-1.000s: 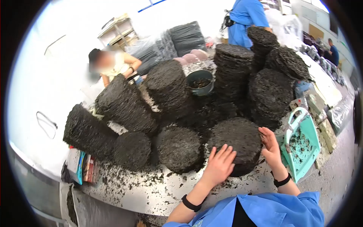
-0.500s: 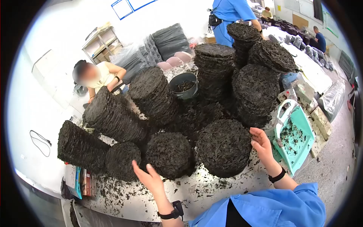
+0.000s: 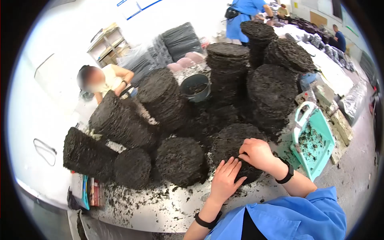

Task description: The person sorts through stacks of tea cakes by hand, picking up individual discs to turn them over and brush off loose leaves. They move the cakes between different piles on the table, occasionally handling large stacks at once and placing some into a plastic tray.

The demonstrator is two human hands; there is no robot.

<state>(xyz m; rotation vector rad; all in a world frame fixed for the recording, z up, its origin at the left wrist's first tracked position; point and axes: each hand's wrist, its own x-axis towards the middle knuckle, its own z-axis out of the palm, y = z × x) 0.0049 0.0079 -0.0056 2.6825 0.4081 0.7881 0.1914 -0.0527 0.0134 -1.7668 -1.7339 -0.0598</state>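
Note:
In front of me stands a round stack of dark, flaky sheets [image 3: 227, 138] that look like dried seaweed. My left hand [image 3: 226, 181] lies on the near side of its top, fingers stretched out and thumb apart. Just right of it, my right hand [image 3: 256, 154] is closed over the same top, fingertips pinched down at the surface; what they hold, if anything, is hidden. A similar round stack [image 3: 181, 160] is beside it on the left, and a smaller one [image 3: 133, 168] farther left.
Taller stacks [image 3: 274, 94] rise behind, around a dark bucket [image 3: 196, 90] of scraps. A teal dustpan-like scoop [image 3: 316, 140] with flakes is at right. Loose flakes litter the white table [image 3: 160, 218]. A co-worker [image 3: 114, 78] sits across at left; another person in blue [image 3: 239, 28] stands behind.
Both hands, earlier held apart in the air, have come together on top of the front right stack. The left moved right; the right moved left and its fingers closed.

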